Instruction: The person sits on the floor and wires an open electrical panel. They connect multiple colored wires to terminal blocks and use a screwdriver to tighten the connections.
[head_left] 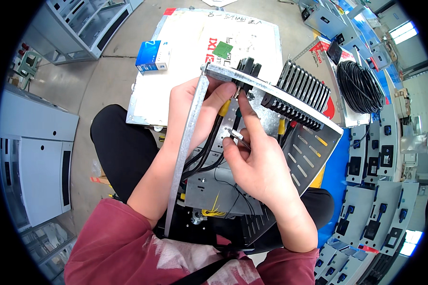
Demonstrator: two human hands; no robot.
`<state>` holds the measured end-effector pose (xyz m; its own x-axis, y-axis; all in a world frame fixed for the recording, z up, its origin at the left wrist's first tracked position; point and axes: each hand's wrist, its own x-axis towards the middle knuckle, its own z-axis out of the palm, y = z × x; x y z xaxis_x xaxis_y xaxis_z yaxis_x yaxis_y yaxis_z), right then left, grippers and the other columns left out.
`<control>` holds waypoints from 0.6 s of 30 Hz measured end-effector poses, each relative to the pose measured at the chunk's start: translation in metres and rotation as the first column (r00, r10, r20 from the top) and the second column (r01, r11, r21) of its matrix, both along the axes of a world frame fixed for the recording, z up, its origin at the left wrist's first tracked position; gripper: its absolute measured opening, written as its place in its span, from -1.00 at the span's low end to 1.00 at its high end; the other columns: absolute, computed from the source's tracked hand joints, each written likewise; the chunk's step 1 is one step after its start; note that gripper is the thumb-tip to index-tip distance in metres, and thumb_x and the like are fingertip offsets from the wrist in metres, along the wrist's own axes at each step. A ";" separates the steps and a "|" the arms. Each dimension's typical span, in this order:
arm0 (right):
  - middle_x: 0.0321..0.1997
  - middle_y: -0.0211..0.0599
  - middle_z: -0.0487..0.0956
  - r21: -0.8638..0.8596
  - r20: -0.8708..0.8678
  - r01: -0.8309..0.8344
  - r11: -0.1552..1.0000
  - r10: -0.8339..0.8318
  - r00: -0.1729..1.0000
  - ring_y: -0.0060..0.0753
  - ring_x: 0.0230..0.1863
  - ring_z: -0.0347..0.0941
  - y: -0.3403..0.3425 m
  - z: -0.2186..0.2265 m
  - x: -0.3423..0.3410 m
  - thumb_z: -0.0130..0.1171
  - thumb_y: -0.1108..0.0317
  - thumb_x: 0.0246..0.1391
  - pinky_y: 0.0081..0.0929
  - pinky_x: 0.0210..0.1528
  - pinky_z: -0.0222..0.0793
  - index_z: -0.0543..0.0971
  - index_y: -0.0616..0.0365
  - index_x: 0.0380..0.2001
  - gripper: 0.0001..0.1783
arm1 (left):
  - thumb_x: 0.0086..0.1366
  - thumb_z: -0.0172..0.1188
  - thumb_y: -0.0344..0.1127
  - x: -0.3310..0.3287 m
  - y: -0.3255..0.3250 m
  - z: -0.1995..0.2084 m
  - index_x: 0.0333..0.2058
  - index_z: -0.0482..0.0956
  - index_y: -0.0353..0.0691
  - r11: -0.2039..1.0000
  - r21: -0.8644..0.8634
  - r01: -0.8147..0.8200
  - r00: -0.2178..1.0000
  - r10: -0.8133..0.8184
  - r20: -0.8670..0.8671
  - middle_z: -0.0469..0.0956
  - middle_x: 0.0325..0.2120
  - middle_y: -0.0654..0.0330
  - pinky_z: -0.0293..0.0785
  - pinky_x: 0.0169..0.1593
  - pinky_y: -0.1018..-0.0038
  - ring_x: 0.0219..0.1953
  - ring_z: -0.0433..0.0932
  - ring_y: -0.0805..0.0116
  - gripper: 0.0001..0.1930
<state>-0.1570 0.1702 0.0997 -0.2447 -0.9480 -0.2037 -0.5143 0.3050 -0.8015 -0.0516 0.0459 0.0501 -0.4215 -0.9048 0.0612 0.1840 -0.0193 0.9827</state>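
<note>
A grey metal enclosure (314,159) with slotted walls lies across my lap, its inside facing up. My left hand (195,102) reaches around its thin side edge. The left thumb presses by a terminal beneath the black block (247,67), beside a black cable's yellow sleeve (224,108); what the fingers grip is hidden. My right hand (259,159) stretches its index finger to that same terminal. Thumb and bent fingers of this hand pinch a small silver metal piece (236,134), its kind unclear. Thick black cables (208,147) run down from the terminal.
A white box (185,40) stands ahead, carrying a small blue-and-white carton (152,56). Black finned blocks (305,88) sit on the enclosure's far wall. A coil of black cable (360,87) lies at the right. Grey cabinets (40,166) stand left; a yellow wire bundle (214,211) hangs near my lap.
</note>
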 end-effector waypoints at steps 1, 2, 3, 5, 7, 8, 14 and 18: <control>-0.54 -0.07 0.54 0.002 -0.010 -0.003 1.000 0.003 1.000 0.09 -0.46 0.61 0.000 0.000 0.000 0.17 0.32 0.25 -0.11 -0.28 0.55 0.00 0.19 0.58 -0.07 | 0.41 0.31 -0.47 0.000 0.000 -0.002 -0.09 0.73 -0.41 1.000 -0.023 -0.010 1.000 0.010 -0.001 0.73 -0.30 0.18 0.55 -0.14 0.54 -0.27 0.61 0.54 -0.83; -0.55 -0.07 0.54 0.005 -0.021 -0.006 1.000 0.006 1.000 0.10 -0.46 0.61 0.000 0.000 0.000 0.17 0.32 0.25 -0.10 -0.28 0.54 0.00 0.20 0.58 -0.07 | 0.41 0.31 -0.46 0.000 0.000 -0.005 -0.09 0.73 -0.40 0.999 -0.045 -0.020 1.000 0.020 -0.004 0.74 -0.31 0.19 0.54 -0.14 0.55 -0.27 0.61 0.55 -0.83; -0.55 -0.07 0.54 0.009 -0.032 -0.009 1.000 0.009 0.999 0.10 -0.46 0.61 0.000 0.001 0.000 0.17 0.32 0.25 -0.10 -0.28 0.54 -0.01 0.20 0.58 -0.07 | 0.41 0.31 -0.46 0.001 -0.001 -0.006 -0.10 0.73 -0.40 0.997 -0.066 -0.030 1.000 0.030 -0.008 0.74 -0.31 0.19 0.54 -0.15 0.55 -0.27 0.60 0.57 -0.84; -0.55 -0.06 0.54 -0.010 -0.022 -0.005 1.000 0.005 1.000 0.11 -0.46 0.61 0.000 0.001 0.000 0.17 0.32 0.25 -0.09 -0.29 0.54 -0.01 0.21 0.58 -0.07 | 0.42 0.30 -0.47 0.004 -0.001 -0.004 -0.09 0.73 -0.40 1.000 -0.024 0.016 0.999 -0.017 -0.051 0.74 -0.30 0.19 0.54 -0.15 0.54 -0.26 0.60 0.56 -0.84; -0.56 -0.14 0.51 -0.016 -0.018 0.006 1.000 -0.006 1.000 -0.11 -0.49 0.54 0.000 0.002 0.001 0.17 0.36 0.25 -0.23 -0.30 0.51 0.01 0.20 0.59 -0.08 | 0.42 0.29 -0.48 0.007 -0.002 -0.003 -0.08 0.72 -0.39 0.999 -0.006 0.049 0.997 -0.049 -0.056 0.74 -0.29 0.19 0.55 -0.13 0.52 -0.24 0.60 0.55 -0.83; -0.57 -0.23 0.47 -0.011 -0.018 0.016 1.000 -0.016 1.000 -0.33 -0.51 0.49 0.001 0.002 0.002 0.17 0.41 0.26 -0.38 -0.31 0.47 0.02 0.19 0.59 -0.09 | 0.42 0.28 -0.48 0.007 -0.004 -0.004 -0.07 0.72 -0.39 0.998 -0.006 0.060 0.997 -0.060 -0.039 0.74 -0.28 0.19 0.55 -0.13 0.52 -0.23 0.61 0.55 -0.83; -0.55 -0.05 0.54 0.011 -0.024 -0.008 1.000 0.009 1.000 0.11 -0.47 0.60 -0.001 0.002 0.000 0.16 0.32 0.25 -0.08 -0.30 0.54 0.00 0.25 0.58 -0.07 | 0.43 0.32 -0.39 -0.001 0.001 0.000 -0.06 0.73 -0.37 1.000 0.011 0.023 0.999 -0.022 -0.043 0.72 -0.29 0.22 0.46 -0.22 0.56 -0.30 0.55 0.58 -0.80; -0.54 -0.05 0.55 -0.011 -0.021 -0.008 1.000 0.007 1.000 0.11 -0.45 0.62 0.000 0.002 0.001 0.17 0.31 0.25 -0.08 -0.28 0.54 -0.01 0.26 0.58 -0.06 | 0.46 0.31 -0.31 -0.002 0.000 -0.008 -0.08 0.72 -0.37 0.998 -0.069 0.012 0.993 -0.020 -0.116 0.71 -0.31 0.23 0.36 -0.31 0.60 -0.37 0.49 0.61 -0.77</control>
